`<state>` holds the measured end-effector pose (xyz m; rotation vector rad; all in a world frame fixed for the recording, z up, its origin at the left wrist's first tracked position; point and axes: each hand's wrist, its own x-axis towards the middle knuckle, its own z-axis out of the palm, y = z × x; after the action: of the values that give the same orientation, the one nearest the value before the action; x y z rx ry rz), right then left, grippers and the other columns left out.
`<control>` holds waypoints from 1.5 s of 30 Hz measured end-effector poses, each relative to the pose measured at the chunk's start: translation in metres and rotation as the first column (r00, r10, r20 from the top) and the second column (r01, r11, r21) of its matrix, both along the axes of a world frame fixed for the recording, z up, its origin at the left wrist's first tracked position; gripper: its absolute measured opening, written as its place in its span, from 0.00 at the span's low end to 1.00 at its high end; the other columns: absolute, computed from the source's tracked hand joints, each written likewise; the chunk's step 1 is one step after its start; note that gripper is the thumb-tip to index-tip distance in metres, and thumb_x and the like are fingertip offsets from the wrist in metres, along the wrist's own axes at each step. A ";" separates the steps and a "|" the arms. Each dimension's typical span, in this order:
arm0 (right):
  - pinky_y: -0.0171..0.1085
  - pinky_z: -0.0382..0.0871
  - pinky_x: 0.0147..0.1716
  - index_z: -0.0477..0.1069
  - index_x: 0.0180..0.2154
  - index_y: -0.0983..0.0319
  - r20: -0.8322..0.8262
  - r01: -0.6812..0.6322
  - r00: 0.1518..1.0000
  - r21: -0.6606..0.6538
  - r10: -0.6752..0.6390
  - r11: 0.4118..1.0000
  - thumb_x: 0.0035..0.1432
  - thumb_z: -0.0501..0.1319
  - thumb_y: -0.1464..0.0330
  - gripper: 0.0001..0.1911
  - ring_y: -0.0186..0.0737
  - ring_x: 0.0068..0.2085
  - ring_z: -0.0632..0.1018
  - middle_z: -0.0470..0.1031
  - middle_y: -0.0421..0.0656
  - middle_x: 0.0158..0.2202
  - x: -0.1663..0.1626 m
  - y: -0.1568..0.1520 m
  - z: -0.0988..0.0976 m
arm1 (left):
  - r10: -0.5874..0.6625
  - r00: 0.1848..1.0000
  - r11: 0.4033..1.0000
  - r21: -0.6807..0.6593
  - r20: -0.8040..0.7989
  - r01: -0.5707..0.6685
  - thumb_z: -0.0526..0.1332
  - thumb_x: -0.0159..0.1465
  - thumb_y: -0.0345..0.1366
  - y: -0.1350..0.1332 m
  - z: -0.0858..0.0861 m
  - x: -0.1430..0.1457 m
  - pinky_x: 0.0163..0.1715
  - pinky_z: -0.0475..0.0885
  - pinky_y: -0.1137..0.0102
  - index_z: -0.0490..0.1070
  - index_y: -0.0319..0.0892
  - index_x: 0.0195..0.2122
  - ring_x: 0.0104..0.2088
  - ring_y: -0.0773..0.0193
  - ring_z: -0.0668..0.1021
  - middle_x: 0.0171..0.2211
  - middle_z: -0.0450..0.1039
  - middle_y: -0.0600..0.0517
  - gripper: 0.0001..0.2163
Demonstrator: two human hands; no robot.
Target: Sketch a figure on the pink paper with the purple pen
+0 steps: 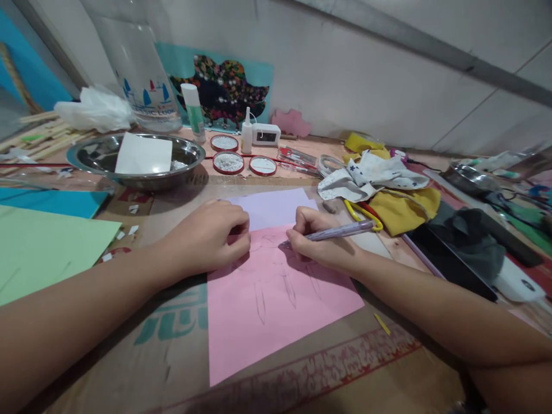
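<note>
A sheet of pink paper (250,339) lies at an angle in front of me, with thin sketched lines and several narrow pointed shapes on it. My right hand (317,236) pinches a purplish pen (340,231), whose tip is at the upper part of the sheet. On the paper's upper left rests my left hand (215,236), its fingers curled in a loose fist with nothing visible in them. A lilac sheet (271,206) shows beyond the pink one, partly behind both hands.
A steel bowl (190,158) with a white card stands behind my left arm. Small red-rimmed dishes (228,163), a glue stick (194,112) and a white squeeze bottle (246,135) stand farther back. Green paper (47,247) lies left; cloth scraps (401,207) and a dark phone-like slab (448,259) lie right.
</note>
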<state>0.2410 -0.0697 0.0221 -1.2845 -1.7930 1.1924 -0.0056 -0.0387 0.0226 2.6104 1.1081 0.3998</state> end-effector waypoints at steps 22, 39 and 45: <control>0.29 0.56 0.19 0.59 0.27 0.57 0.070 -0.030 0.997 0.034 0.027 0.999 0.60 0.63 0.64 0.14 0.30 0.19 0.68 0.68 0.34 0.19 0.001 0.001 0.001 | -0.010 1.000 1.000 0.014 0.009 0.010 0.57 0.61 0.38 0.000 0.000 0.000 0.33 0.60 0.63 0.68 0.44 0.25 0.29 0.59 0.70 0.25 0.72 0.51 0.09; 0.30 0.55 0.19 0.58 0.28 0.57 0.052 -0.009 0.999 0.075 0.005 0.997 0.61 0.63 0.65 0.15 0.30 0.19 0.67 0.66 0.33 0.19 0.000 0.001 -0.002 | -0.012 1.000 1.000 0.006 -0.008 0.012 0.56 0.61 0.38 0.000 0.002 0.001 0.34 0.59 0.63 0.68 0.44 0.24 0.29 0.58 0.71 0.24 0.72 0.51 0.09; 0.29 0.56 0.19 0.59 0.28 0.57 0.032 0.028 0.999 0.088 -0.031 0.996 0.60 0.64 0.65 0.14 0.30 0.20 0.69 0.67 0.33 0.19 0.000 0.001 -0.003 | -0.009 1.000 1.000 0.021 -0.008 0.009 0.57 0.61 0.38 -0.001 0.001 0.000 0.33 0.60 0.63 0.68 0.45 0.24 0.29 0.59 0.71 0.25 0.73 0.51 0.09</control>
<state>0.2407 -0.0687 0.0193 -1.2833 -1.8229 1.0705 -0.0055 -0.0394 0.0235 2.6360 1.1004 0.4019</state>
